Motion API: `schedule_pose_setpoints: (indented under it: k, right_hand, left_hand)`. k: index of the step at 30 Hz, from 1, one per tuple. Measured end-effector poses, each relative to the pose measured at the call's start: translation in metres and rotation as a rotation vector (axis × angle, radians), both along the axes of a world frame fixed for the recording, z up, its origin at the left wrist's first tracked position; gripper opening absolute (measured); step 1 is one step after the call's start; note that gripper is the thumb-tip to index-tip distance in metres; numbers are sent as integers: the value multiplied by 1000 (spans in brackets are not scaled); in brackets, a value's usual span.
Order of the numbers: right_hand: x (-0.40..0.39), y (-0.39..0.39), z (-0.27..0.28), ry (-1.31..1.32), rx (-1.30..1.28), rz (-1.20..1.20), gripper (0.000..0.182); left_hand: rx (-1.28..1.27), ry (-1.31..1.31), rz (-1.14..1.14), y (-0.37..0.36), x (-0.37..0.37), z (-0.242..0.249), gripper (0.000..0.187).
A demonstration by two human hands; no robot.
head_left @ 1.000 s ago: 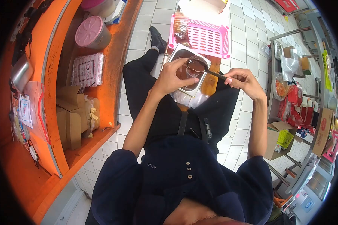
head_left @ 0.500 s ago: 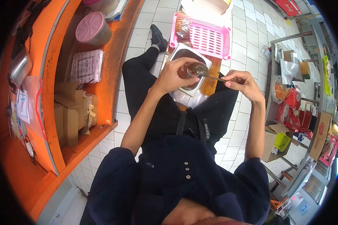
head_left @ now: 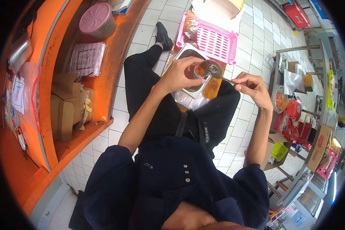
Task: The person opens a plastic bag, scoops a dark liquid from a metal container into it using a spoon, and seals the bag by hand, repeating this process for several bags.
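Note:
My left hand (head_left: 181, 75) is closed round a small clear plastic cup (head_left: 198, 73), which has something orange-brown inside. My right hand (head_left: 253, 87) pinches the thin handle of a metal spoon (head_left: 212, 69) between thumb and fingers. The spoon's rounded bowl, coated dark, is tilted at the cup's rim. Below both hands, a rectangular steel pan (head_left: 186, 48) holds dark brown contents, partly hidden by my left hand. Beside the pan lies a clear plastic bag with amber contents (head_left: 211, 89).
Beyond the pan sits a pink perforated basket (head_left: 235, 38) with a wrapped brown pack (head_left: 191, 27) in it. An orange shelf unit (head_left: 103, 99) on the left carries a pink-lidded tub (head_left: 97, 19) and cardboard boxes (head_left: 65, 111). A metal rack (head_left: 301, 48) with packages stands right.
The spoon has shifted slightly right and turned over, so its bowl now tips at the cup's rim. My left hand keeps its hold on the cup. The whole view has shifted a little.

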State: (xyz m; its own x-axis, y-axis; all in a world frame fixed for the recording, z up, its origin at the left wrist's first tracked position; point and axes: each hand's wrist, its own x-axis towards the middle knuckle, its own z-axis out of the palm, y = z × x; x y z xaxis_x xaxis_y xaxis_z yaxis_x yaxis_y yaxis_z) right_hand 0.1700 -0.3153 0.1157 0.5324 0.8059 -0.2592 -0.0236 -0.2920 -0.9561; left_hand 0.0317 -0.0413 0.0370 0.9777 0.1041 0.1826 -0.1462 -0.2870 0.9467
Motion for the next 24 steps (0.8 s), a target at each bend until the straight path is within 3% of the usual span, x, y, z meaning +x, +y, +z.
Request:
schedule_pose_setpoints:
  k: [3,6,24]
  right_hand:
    - [-1,0,-13,40,-85,8,17]
    - [-2,0,-17,47,-61,-10,17]
    - [4,1,-14,37,-89,-38,14]
  left_hand:
    - [33,-154,-3,0,5,-12,55]
    - [-38,-63,-22,0,2,-8,54]
    - [-20,-125,3,2,3,-11,57]
